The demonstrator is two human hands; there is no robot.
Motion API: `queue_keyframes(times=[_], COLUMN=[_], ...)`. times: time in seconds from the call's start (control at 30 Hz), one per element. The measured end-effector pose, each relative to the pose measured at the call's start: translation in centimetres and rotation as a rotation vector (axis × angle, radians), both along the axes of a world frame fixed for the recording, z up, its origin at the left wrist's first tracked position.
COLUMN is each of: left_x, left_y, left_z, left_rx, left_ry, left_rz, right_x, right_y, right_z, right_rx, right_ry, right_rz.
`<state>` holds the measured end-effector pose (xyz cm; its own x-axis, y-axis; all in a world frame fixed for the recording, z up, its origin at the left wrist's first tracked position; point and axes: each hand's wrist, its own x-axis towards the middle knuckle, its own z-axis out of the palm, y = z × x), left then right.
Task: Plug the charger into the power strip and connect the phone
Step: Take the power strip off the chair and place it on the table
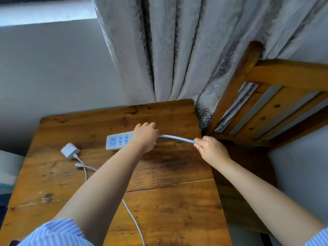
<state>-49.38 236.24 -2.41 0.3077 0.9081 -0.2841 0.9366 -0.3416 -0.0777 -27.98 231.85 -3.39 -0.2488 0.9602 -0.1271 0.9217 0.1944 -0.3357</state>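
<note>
A white power strip with several sockets lies on the wooden table. My left hand grips the strip's right end and covers it. The strip's thick white cord runs right from there, and my right hand pinches it near the table's right edge. A white charger block lies unplugged at the left of the table. Its thin white cable loops under my left forearm toward the near edge, and the loose connector rests just below the block. No phone is in view.
A grey curtain hangs behind the table. A wooden bed headboard stands close at the right, with a narrow gap between it and the table. A pale wall lies at the left. My striped sleeves show at the bottom corners.
</note>
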Motion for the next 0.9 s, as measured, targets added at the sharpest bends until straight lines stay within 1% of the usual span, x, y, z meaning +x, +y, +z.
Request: queue_keyframes(times=[0.13, 0.33, 0.43, 0.57, 0.67, 0.77, 0.9], left_x=[0.5, 1.0, 0.9, 0.2, -0.6, -2.2, -6.3], left_y=[2.1, 3.0, 3.1, 2.7, 1.2, -1.7, -7.5], left_z=[-3.5, -6.6, -7.3, -6.7, -6.1, -5.6, -4.5], left_rx=[-0.037, -0.055, -0.057, -0.039, 0.019, 0.011, -0.02], left_ry=[-0.056, -0.119, -0.151, -0.242, -0.307, -0.297, -0.254], left_rz=[0.102, 0.165, 0.16, 0.156, 0.202, 0.291, 0.5], right_x=[-0.6, -1.1, -1.3, -1.9, -2.7, -3.9, -7.6], right_y=[2.0, 3.5, 3.8, 4.2, 3.8, 3.3, 2.0], right_z=[-3.0, -5.9, -6.5, -6.4, -6.0, -5.3, -4.0], right_rx=[-0.01, 0.016, 0.012, -0.039, -0.053, -0.017, -0.025], right_ry=[-0.08, -0.145, -0.17, -0.231, -0.263, -0.265, -0.205], right_rz=[-0.051, -0.122, -0.17, -0.173, -0.138, -0.05, 0.117])
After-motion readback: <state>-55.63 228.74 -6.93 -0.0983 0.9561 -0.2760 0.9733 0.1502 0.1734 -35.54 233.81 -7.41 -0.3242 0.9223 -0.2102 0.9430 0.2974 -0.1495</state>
